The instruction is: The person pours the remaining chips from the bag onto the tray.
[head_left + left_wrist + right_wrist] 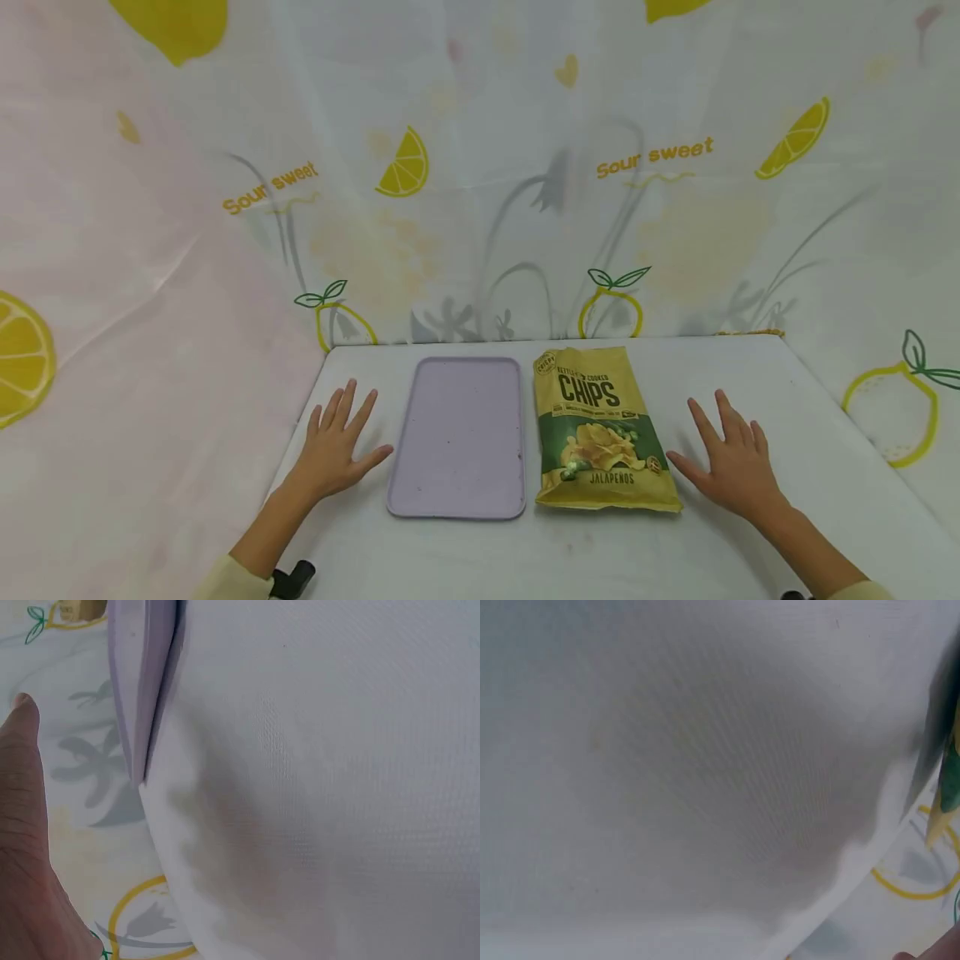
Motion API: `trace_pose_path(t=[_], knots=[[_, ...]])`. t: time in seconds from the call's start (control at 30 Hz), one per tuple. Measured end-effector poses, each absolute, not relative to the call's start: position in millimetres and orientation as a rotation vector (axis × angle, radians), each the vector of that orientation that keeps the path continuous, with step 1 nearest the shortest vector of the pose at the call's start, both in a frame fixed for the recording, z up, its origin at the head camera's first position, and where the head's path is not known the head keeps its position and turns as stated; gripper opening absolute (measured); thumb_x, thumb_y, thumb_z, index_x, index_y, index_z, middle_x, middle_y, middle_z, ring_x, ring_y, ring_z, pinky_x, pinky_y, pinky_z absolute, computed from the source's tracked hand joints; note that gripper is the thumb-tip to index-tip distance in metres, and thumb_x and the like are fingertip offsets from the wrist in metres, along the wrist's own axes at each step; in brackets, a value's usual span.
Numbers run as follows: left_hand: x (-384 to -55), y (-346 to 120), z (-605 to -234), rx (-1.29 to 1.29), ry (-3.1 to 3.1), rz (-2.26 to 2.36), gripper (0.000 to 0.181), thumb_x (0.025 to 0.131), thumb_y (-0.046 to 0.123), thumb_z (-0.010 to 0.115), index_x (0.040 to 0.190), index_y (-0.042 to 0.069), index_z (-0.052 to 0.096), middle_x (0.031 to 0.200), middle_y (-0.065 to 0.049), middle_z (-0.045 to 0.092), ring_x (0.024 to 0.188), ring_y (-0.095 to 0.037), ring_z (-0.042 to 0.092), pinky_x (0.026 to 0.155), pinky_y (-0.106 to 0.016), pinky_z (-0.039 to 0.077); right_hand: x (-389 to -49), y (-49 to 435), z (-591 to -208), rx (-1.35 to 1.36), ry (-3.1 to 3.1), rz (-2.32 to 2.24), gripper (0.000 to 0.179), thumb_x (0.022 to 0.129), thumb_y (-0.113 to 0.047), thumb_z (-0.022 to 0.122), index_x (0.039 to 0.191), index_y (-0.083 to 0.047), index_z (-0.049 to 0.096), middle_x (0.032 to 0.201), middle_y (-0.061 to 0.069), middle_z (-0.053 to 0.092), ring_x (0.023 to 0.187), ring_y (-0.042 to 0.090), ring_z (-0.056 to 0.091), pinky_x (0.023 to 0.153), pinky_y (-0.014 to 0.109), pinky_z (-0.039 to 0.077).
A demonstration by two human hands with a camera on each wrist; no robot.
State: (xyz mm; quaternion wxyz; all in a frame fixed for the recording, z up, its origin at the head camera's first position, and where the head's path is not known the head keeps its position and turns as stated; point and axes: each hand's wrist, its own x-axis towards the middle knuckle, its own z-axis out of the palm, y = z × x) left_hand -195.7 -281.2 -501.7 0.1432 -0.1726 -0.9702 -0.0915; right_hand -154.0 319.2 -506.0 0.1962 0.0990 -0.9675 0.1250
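Note:
A flat lavender tray (457,437) with a low rim lies left of centre on the white table. Right beside it lies a gold and green bag of jalapeño chips (600,429), its front facing up. My left hand (335,446) is spread with fingers straight, its thumb pointing at the tray's left edge. On the other side my right hand (735,467) is spread too, thumb close to the bag's right edge. Neither hand holds anything. In the left wrist view the thumb (22,787) shows near the tray (142,682); in the right wrist view the bag (949,776) shows only partly.
The white table (577,558) ends at a fabric backdrop (487,208) printed with lemons, which also hangs along the left and right sides. A black device (294,578) is strapped on my left wrist.

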Motion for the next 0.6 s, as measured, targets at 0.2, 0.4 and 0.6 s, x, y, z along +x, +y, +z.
trace_pose_path(t=[0.2, 0.4, 0.6], knots=[[-198.6, -276.2, -500.5, -0.538, -2.818, -0.243, 0.097, 0.084, 0.061, 0.065, 0.160, 0.022, 0.019, 0.165, -0.020, 0.013, 0.149, -0.044, 0.016, 0.113, -0.071, 0.014, -156.2, 314.0, -504.6, 0.320, -2.702, 0.349, 0.090, 0.085, -0.049, 0.071, 0.157, -0.017, 0.027, 0.159, 0.031, 0.018, 0.126, 0.057, 0.036, 0.102, 0.074, 0.022], [-196.3, -272.3, -504.9, -0.630, -2.833, -0.188, 0.100, 0.082, 0.068, 0.064, 0.159, 0.020, 0.022, 0.164, -0.021, 0.016, 0.147, -0.046, 0.021, 0.111, -0.071, 0.018, -159.7, 309.6, -506.4, 0.333, -2.707, 0.360, 0.091, 0.084, -0.050, 0.072, 0.156, -0.015, 0.028, 0.161, 0.028, 0.017, 0.130, 0.056, 0.033, 0.106, 0.073, 0.017], [-197.1, -270.7, -505.3, -0.667, -2.791, -0.193, 0.100, 0.080, 0.066, 0.067, 0.158, 0.019, 0.025, 0.164, -0.021, 0.016, 0.148, -0.045, 0.020, 0.110, -0.071, 0.019, -162.4, 303.5, -505.1, 0.378, -2.681, 0.384, 0.096, 0.080, -0.049, 0.076, 0.156, -0.011, 0.029, 0.158, 0.030, 0.024, 0.128, 0.056, 0.035, 0.103, 0.072, 0.022]])
